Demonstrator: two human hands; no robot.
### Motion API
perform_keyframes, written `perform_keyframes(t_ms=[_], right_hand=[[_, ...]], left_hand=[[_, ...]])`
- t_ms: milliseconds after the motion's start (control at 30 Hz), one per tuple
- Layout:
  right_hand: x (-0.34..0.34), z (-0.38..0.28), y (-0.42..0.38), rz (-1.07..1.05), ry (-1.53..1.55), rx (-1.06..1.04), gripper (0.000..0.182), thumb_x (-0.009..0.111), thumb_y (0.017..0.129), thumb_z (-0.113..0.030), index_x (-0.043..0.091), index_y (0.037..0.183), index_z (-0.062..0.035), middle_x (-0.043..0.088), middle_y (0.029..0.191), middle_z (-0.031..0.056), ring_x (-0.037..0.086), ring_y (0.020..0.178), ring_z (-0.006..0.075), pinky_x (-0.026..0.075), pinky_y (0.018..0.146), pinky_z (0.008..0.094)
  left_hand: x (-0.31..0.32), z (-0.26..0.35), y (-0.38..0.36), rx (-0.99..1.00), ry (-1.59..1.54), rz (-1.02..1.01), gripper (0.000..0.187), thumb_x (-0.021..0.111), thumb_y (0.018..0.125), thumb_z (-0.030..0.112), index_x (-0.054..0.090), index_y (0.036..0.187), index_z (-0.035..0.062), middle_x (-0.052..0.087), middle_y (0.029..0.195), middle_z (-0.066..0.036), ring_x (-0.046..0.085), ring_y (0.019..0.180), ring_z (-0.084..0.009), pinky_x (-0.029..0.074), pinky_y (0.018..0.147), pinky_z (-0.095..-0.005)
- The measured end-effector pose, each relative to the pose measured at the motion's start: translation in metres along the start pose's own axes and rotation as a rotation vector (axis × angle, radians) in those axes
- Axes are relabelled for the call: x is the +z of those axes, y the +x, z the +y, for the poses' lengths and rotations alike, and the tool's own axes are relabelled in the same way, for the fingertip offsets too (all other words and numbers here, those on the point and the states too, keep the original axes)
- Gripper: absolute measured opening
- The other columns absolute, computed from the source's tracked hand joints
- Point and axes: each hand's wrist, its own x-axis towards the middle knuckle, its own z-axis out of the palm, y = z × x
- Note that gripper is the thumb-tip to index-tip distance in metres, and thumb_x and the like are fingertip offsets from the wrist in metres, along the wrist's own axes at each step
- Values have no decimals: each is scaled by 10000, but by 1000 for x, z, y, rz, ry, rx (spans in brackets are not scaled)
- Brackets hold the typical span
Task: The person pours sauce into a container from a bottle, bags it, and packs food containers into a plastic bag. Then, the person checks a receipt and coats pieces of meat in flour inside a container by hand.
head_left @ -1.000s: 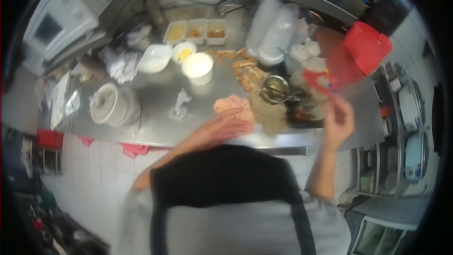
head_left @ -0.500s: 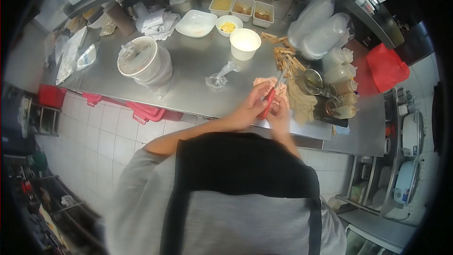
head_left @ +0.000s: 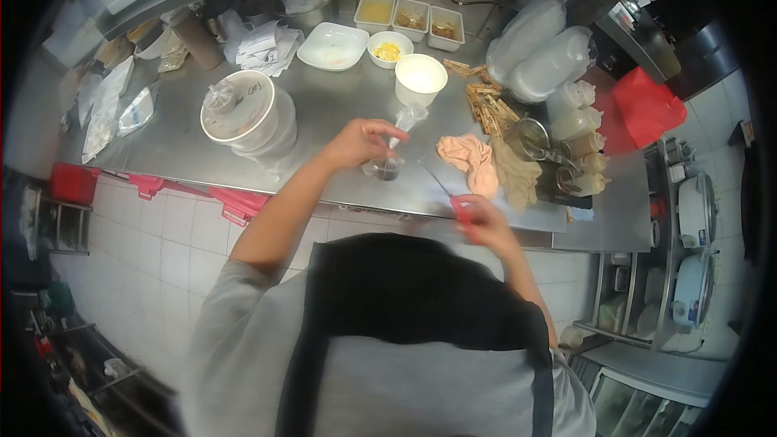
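Note:
My left hand (head_left: 363,144) pinches the neck of a small clear plastic bag (head_left: 384,169) with dark contents, which stands upright on or just above the steel counter. The bag's loose end sticks up past my fingers, close to a white paper tub (head_left: 421,79). In my right hand (head_left: 488,222) is a pair of scissors (head_left: 458,207) with red handles. Its blades point up and left towards the bag, slightly parted and not touching it. A crumpled peach cloth (head_left: 471,163) lies just beyond the scissors.
On the left of the counter (head_left: 324,105) stands a large white bucket (head_left: 271,113) with a smaller bag on top. Clothespins (head_left: 487,109), stacked plastic containers (head_left: 550,65) and squeeze bottles (head_left: 576,123) crowd the right. Behind are a white dish (head_left: 333,47) and several food tubs (head_left: 411,20).
My hands have come apart. My left hand has moved left and taken hold of the bag, lifting its neck upright. My right hand has drawn the scissors down and away from the peach cloth.

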Motion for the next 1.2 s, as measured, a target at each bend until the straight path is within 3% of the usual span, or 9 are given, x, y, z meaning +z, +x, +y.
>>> perform_keyframes(t_ms=[133, 233, 400, 700, 833, 967, 1033, 1100, 1200], right_hand=[[-1, -13, -1, -129, 84, 45, 502, 747, 729, -47, 539, 1186, -70, 596, 832, -11, 566, 744, 65, 456, 680, 217], [4, -25, -2, -171, 87, 36, 516, 722, 738, -58, 523, 1214, -70, 603, 881, 4, 567, 806, 76, 458, 708, 222], [12, -34, -3, -234, 92, -11, 528, 683, 742, -61, 500, 1237, -61, 604, 979, 42, 569, 913, 111, 458, 768, 240], [-6, -15, 0, -232, 285, -85, 513, 728, 732, -15, 533, 1207, -31, 631, 907, 17, 587, 836, 82, 466, 760, 227], [-44, -17, -4, -219, 251, 12, 452, 747, 734, -26, 581, 1154, -43, 622, 750, -19, 573, 655, 50, 465, 620, 201], [-122, -57, -50, -33, -3, -325, 412, 638, 793, 16, 557, 1190, -61, 604, 784, -2, 538, 633, 51, 437, 580, 213], [-185, -85, -86, 142, -13, -330, 369, 589, 810, 8, 549, 1172, -51, 596, 848, 16, 531, 648, 64, 450, 600, 229], [-250, -89, -104, 421, -152, -419, 354, 613, 803, -33, 548, 1150, -54, 580, 870, 10, 521, 637, 68, 458, 600, 241], [-336, -81, -95, 748, -441, -249, 296, 656, 753, -72, 605, 1042, -37, 637, 817, 85, 589, 675, 130, 485, 628, 272]], left_hand=[[2, 44, -14, -203, -244, -246, 453, 683, 719, -54, 599, 1162, -7, 605, 1156, -103, 657, 824, -124, 517, 758, -250], [8, 39, -16, -136, -504, -326, 516, 707, 702, -28, 567, 1199, -15, 584, 1200, -127, 661, 831, -136, 533, 785, -269], [26, 34, -13, -159, -575, -424, 540, 709, 697, -33, 552, 1214, -19, 584, 1203, -130, 662, 842, -150, 543, 794, -285], [63, 38, 6, -119, -612, -423, 538, 726, 679, -10, 564, 1193, -17, 604, 1164, -133, 663, 815, -169, 547, 759, -290], [76, 55, 26, -190, -319, -368, 529, 732, 668, -4, 575, 1173, -13, 615, 1140, -124, 650, 862, -173, 542, 763, -288], [83, 59, 33, -25, -131, 97, 403, 695, 693, -48, 626, 1088, -5, 624, 1056, -90, 614, 942, -168, 508, 802, -271], [81, 46, 38, 217, 350, 375, 354, 689, 726, -37, 649, 1071, 30, 634, 1069, -95, 614, 923, -174, 484, 819, -288], [89, 26, 41, 207, 545, 630, 288, 671, 759, -10, 666, 1041, 47, 632, 1059, -107, 595, 980, -202, 460, 846, -305], [93, -32, 43, 173, 701, 801, 275, 665, 784, 15, 653, 1058, 27, 618, 1020, -100, 584, 964, -177, 458, 820, -268]])
